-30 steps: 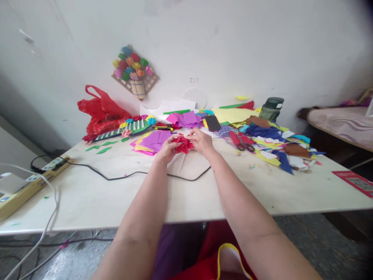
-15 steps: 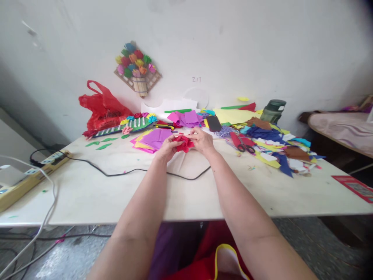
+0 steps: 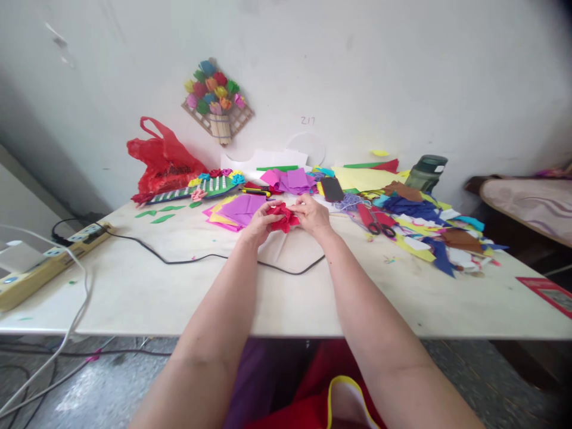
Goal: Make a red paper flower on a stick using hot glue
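Observation:
Between my two hands, just above the table, is a red paper flower (image 3: 282, 218) with ruffled petals. My left hand (image 3: 260, 224) has its fingers closed on the flower's left side. On the other side, my right hand (image 3: 313, 214) pinches the upper right edge of the petals. The fingertips partly cover the flower. Close to my left hand lies a stack of purple, yellow and pink paper sheets (image 3: 241, 210). A dark phone (image 3: 332, 190) lies beyond my right hand, and black-handled scissors (image 3: 379, 227) rest farther right on red paper.
A black cable (image 3: 210, 256) crosses the table under my arms from a power strip (image 3: 58, 260). Coloured paper scraps (image 3: 415, 208) heap up at right near a green bottle (image 3: 426, 173). A red plastic bag (image 3: 165, 158) and green paper leaves (image 3: 161, 218) are at left.
The view has shifted slightly, so everything sits a little to the right. Both hands stay on the red paper flower, whose ruffled centre looks slightly turned.

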Demonstrator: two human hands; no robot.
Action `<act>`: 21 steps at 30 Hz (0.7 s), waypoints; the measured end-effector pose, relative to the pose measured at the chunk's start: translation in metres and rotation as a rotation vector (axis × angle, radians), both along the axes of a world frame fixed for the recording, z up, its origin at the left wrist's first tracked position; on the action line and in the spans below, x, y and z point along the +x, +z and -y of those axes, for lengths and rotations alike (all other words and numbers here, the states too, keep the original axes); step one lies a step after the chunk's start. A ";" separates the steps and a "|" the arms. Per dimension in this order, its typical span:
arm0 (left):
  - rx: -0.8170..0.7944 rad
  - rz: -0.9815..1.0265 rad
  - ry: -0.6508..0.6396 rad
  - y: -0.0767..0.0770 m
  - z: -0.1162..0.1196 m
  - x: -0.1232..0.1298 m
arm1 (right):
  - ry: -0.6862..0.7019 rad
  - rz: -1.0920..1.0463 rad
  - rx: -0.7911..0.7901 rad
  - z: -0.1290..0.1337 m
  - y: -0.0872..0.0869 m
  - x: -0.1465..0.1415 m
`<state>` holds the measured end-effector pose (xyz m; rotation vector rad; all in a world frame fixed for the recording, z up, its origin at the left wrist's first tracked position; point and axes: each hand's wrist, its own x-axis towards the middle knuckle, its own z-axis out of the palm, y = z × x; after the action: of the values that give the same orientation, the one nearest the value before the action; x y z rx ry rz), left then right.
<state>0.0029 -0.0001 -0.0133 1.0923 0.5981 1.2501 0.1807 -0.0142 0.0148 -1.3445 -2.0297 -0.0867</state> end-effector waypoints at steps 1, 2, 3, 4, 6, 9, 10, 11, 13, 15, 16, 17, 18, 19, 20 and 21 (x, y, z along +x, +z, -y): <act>0.000 0.000 0.009 0.000 0.000 0.000 | -0.003 -0.001 -0.004 0.000 0.000 -0.001; -0.003 0.006 0.016 0.000 -0.001 0.000 | -0.007 0.000 -0.010 0.001 0.000 -0.001; -0.009 0.014 0.018 0.000 -0.001 0.000 | -0.010 0.002 -0.018 0.001 0.000 -0.001; -0.019 0.022 0.014 0.000 0.000 0.000 | -0.011 0.004 -0.025 0.001 0.000 -0.002; -0.045 0.032 -0.006 0.001 0.000 0.000 | -0.016 0.007 -0.031 0.002 -0.001 -0.002; -0.068 0.035 -0.045 0.002 0.002 -0.001 | -0.033 0.013 -0.026 0.002 -0.001 -0.003; -0.069 0.042 -0.049 0.003 0.002 -0.002 | -0.042 0.017 -0.024 0.002 -0.001 -0.003; -0.069 0.051 -0.050 0.003 0.003 -0.002 | -0.051 0.020 -0.022 0.002 -0.002 -0.004; -0.081 0.070 -0.047 0.003 0.003 -0.002 | -0.062 0.021 -0.021 0.002 -0.002 -0.005; -0.105 0.082 -0.055 0.003 0.002 -0.001 | -0.056 0.010 -0.016 0.003 -0.001 -0.006; -0.118 0.088 -0.062 0.003 0.001 -0.001 | -0.051 0.004 -0.013 0.003 -0.001 -0.006; -0.130 0.096 -0.069 0.003 0.001 -0.002 | -0.047 -0.001 -0.012 0.003 -0.001 -0.006; -0.138 0.106 -0.078 0.003 0.000 -0.002 | -0.048 -0.004 -0.011 0.004 -0.001 -0.006; -0.141 0.115 -0.088 0.003 0.000 -0.003 | -0.052 -0.004 -0.010 0.004 -0.001 -0.006; -0.142 0.123 -0.096 0.003 -0.001 -0.003 | -0.058 -0.004 -0.009 0.003 -0.002 -0.007; -0.142 0.129 -0.102 0.004 -0.001 -0.004 | -0.061 -0.005 -0.007 0.003 -0.002 -0.007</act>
<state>-0.0013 0.0006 -0.0098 0.9062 0.5191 1.1622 0.1742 -0.0171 0.0128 -1.4103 -1.9863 -0.1035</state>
